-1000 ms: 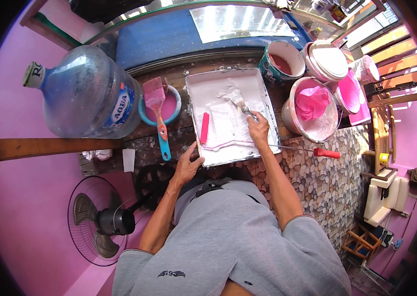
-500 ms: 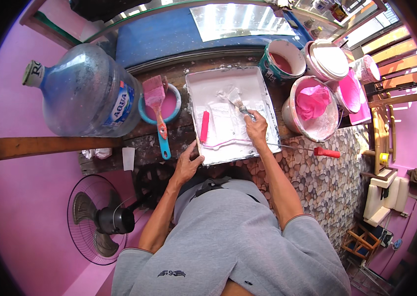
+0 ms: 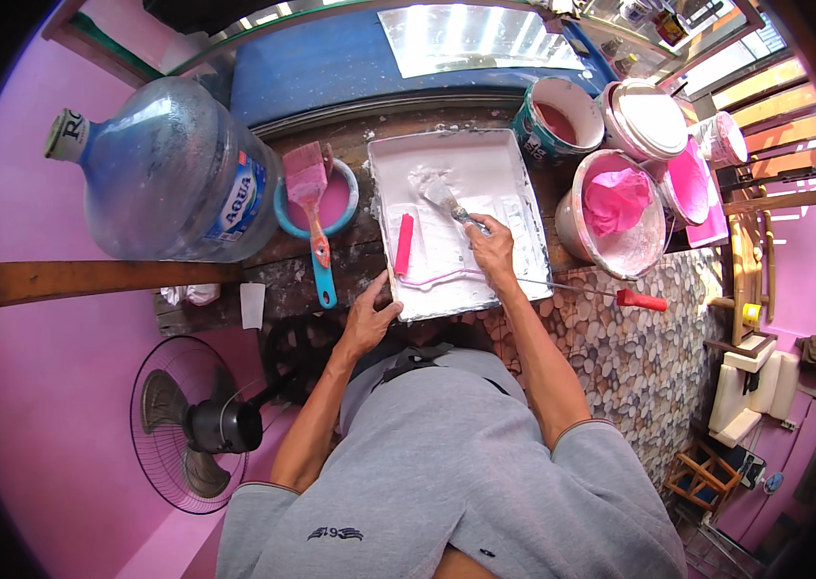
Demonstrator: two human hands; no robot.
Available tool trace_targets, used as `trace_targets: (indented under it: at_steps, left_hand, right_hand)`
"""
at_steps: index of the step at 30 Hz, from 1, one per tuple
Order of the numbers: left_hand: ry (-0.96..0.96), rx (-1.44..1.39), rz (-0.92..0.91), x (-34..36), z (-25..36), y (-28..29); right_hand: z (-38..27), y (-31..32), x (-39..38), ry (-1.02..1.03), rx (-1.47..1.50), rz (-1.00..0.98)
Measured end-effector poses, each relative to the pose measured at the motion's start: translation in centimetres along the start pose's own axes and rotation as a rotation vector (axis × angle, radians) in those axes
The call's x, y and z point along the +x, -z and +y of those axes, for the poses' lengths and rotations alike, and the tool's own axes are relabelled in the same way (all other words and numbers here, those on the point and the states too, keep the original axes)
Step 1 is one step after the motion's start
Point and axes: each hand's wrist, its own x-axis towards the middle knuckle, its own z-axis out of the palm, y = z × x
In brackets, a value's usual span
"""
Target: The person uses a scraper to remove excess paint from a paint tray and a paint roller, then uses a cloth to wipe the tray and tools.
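Note:
My right hand (image 3: 493,253) is closed on the handle of a putty knife (image 3: 445,198), whose blade is in white paint inside the square tray (image 3: 519,164). My left hand (image 3: 370,314) grips the tray's lower-left corner. A pink roller (image 3: 404,243) lies in the tray, its thin frame running out past the right edge to a red handle (image 3: 641,300). Left of the tray, a wide pink-stained brush (image 3: 307,183) and a turquoise-handled tool (image 3: 326,285) rest on a small blue bowl of pink paint (image 3: 331,203).
A large water jug (image 3: 176,174) lies at the left, above a standing fan (image 3: 196,425). Several buckets (image 3: 577,227) crowd the right, one with crumpled pink plastic (image 3: 615,198). A glass case (image 3: 485,39) is behind the wooden bench (image 3: 360,256); wooden chairs and pink walls are right.
The putty knife and my right hand have moved a little left and up within the tray. My left hand has stayed at the tray's corner.

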Motion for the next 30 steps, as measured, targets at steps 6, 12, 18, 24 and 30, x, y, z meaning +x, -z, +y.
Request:
trace_targets:
  at_steps: [6,12,18,24,30]
  left_hand:
    - [0.023,0.057,0.010,-0.1,0.5,0.1]
    - [0.020,0.061,0.001,-0.2,1.4,0.1]
    - [0.019,0.062,0.003,-0.2,1.5,0.1]
    - [0.005,0.109,0.011,-0.2,1.2,0.2]
    - [0.003,0.067,0.003,-0.1,0.8,0.2]
  right_hand:
    - [-0.6,-0.7,-0.2,0.007,0.008,-0.008]
    - [-1.3,-1.3,-0.1,0.010,0.031,0.002]
    - [-1.5,-1.8,0.0,-0.044,0.069,-0.032]
    - [-2.0,-2.4,0.1,-0.031,0.054,-0.045]
    - [-1.8,-3.4,0.9,-0.029,0.064,-0.039]
